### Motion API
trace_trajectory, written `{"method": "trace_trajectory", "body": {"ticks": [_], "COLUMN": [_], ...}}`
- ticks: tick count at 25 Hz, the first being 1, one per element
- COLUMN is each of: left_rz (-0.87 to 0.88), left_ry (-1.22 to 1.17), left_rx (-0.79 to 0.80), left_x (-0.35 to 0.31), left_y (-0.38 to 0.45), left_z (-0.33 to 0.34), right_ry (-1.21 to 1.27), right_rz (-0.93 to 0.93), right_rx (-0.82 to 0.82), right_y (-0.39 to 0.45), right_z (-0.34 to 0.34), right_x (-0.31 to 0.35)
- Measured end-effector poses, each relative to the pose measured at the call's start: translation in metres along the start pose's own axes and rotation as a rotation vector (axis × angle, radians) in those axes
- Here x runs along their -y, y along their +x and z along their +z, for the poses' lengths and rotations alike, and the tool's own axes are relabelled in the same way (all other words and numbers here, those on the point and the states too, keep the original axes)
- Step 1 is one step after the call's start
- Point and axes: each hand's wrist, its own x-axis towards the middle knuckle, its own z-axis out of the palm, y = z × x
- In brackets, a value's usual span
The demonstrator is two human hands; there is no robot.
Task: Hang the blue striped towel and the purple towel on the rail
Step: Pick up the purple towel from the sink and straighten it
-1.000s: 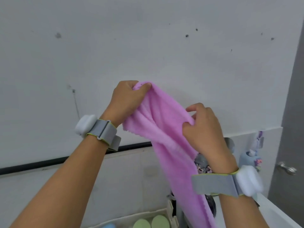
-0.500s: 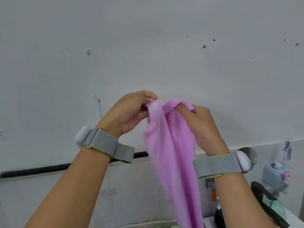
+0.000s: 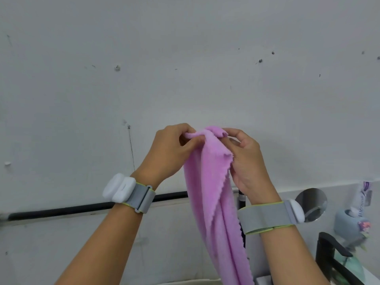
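The purple towel (image 3: pixel 211 192) hangs bunched from both hands in front of the grey wall. My left hand (image 3: pixel 168 149) pinches its top edge from the left. My right hand (image 3: pixel 246 161) pinches the same top edge from the right, fingertips nearly touching the left ones. A black rail (image 3: pixel 67 209) runs along the wall below my left wrist and passes behind the towel. The blue striped towel is not in view.
A round metal fitting (image 3: pixel 312 202) sits on the wall at the right. Beside it is a blue toothbrush holder (image 3: pixel 347 223) with a toothpaste tube (image 3: pixel 365 194). A black tap (image 3: pixel 331 249) stands at the lower right. A thin chain (image 3: pixel 131 147) hangs on the wall.
My hands came together at the towel's top edge, from holding it spread apart. The view has tilted up and left, so more wall shows and the shelf items have dropped out.
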Motion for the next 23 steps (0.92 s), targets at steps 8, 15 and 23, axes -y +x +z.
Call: {"method": "trace_trajectory", "body": {"ticks": [8,15,23], "left_rz": [0.127,0.161,0.106], "left_ry": [-0.113,-0.078,0.142], "left_rx": [-0.166,0.158,0.598], "left_x": [0.008,0.002,0.003], "left_y": [-0.014,-0.024,-0.014], "left_z": [0.004,0.005,-0.020], "right_ry": [-0.189,-0.206,-0.310], "right_rz": [-0.078,-0.027,-0.017], "right_rx": [-0.051,-0.137,-0.117], "right_y": [0.000,0.004,0.007], "right_z": [0.008,0.016,0.010], "right_x": [-0.006,-0.010,-0.014]}}
